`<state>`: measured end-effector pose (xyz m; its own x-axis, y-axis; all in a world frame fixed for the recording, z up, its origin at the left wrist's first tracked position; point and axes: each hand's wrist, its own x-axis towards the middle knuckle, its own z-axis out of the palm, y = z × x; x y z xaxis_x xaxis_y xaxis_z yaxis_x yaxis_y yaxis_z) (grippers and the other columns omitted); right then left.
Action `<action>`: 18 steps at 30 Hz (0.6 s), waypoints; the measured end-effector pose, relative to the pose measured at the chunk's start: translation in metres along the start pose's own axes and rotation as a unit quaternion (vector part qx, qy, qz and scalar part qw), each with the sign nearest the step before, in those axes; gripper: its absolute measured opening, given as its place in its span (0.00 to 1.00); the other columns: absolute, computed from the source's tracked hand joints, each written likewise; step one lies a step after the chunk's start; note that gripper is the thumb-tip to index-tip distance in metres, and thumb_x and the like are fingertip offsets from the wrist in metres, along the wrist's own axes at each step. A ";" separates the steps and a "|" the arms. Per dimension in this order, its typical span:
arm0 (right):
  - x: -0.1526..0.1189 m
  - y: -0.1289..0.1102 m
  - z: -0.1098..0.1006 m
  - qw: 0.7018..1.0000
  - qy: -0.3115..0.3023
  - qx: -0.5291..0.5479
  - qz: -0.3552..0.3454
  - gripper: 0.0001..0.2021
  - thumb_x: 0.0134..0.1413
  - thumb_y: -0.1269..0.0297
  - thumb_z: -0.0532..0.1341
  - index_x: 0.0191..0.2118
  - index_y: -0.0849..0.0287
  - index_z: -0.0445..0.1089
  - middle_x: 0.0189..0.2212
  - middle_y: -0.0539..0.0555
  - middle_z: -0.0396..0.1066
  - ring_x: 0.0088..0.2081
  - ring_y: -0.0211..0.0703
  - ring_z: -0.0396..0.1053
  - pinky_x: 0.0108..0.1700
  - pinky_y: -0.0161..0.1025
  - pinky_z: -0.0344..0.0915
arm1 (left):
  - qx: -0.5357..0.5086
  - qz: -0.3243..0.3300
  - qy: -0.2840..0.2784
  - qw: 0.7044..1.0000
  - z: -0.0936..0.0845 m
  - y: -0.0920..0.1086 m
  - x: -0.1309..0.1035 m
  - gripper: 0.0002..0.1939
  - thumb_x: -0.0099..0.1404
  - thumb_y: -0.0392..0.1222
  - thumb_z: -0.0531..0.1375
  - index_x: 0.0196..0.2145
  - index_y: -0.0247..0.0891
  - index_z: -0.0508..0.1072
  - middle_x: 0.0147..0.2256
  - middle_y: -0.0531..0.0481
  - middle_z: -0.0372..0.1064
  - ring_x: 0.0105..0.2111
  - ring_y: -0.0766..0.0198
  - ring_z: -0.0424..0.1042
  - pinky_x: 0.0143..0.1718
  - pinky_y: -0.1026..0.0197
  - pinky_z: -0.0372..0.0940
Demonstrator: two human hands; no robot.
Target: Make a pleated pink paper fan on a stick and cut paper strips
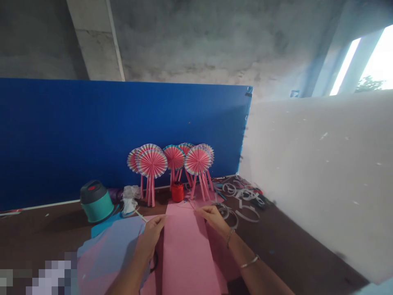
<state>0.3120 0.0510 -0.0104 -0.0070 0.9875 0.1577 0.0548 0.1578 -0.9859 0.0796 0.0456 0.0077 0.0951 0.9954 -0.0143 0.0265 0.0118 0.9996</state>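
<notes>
A long strip of pink paper lies lengthwise in front of me. My left hand is closed at the strip's left edge, thumb and fingers pinched together on the paper. Across from it, my right hand is pinched closed near the far right edge. A thin dark line shows by its fingertips, too fine to name. Just beyond the strip's far end stands a red pot with a dark top. Behind it, several pink pleated paper fans with striped rims stand upright on pink legs.
Blue and pink sheets are stacked at the left, with dark scissor-like handles partly under my left arm. A teal container and a crumpled white bag stand behind. Curled white strips lie at right. A blue panel closes the back.
</notes>
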 end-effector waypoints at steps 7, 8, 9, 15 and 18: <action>0.001 -0.001 0.000 1.000 0.004 -0.017 0.013 0.24 0.34 0.44 0.68 0.13 0.61 0.63 0.12 0.44 0.55 0.18 0.31 0.52 0.22 0.33 0.48 | -0.002 0.035 0.026 0.999 -0.008 -0.013 0.010 0.20 0.51 0.59 0.61 0.30 0.39 0.79 0.32 0.47 0.78 0.35 0.55 0.74 0.40 0.57 0.66; 0.002 -0.001 0.000 1.000 0.005 -0.020 0.013 0.24 0.33 0.44 0.68 0.13 0.60 0.62 0.12 0.44 0.55 0.18 0.31 0.52 0.22 0.33 0.48 | 0.000 0.035 0.029 0.999 -0.008 -0.014 0.011 0.20 0.50 0.59 0.61 0.30 0.39 0.79 0.32 0.47 0.78 0.35 0.55 0.74 0.39 0.57 0.66; 0.002 -0.001 0.000 1.000 0.006 -0.022 0.013 0.25 0.33 0.44 0.68 0.12 0.60 0.61 0.12 0.44 0.55 0.18 0.31 0.52 0.22 0.32 0.47 | 0.003 0.035 0.035 0.999 -0.008 -0.014 0.012 0.21 0.50 0.59 0.61 0.30 0.39 0.79 0.31 0.47 0.78 0.35 0.55 0.74 0.39 0.57 0.66; 0.003 0.001 -0.001 0.999 0.014 -0.032 0.010 0.24 0.33 0.45 0.68 0.12 0.60 0.61 0.12 0.44 0.54 0.18 0.31 0.51 0.22 0.32 0.47 | 0.014 0.035 0.045 0.998 -0.007 -0.012 0.011 0.20 0.50 0.59 0.60 0.29 0.38 0.78 0.31 0.47 0.78 0.36 0.55 0.74 0.40 0.58 0.65; 0.003 0.001 -0.001 0.999 0.014 -0.032 0.010 0.24 0.34 0.45 0.68 0.12 0.60 0.62 0.12 0.44 0.55 0.18 0.31 0.52 0.22 0.32 0.47 | 0.009 0.034 0.025 0.999 -0.007 -0.010 0.008 0.20 0.52 0.60 0.60 0.28 0.39 0.78 0.31 0.48 0.77 0.35 0.56 0.73 0.40 0.59 0.65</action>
<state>0.3133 0.0542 -0.0106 0.0228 0.9898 0.1404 0.1181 0.1368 -0.9835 0.0735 0.0541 -0.0027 0.0475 0.9973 0.0553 0.0395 -0.0572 0.9976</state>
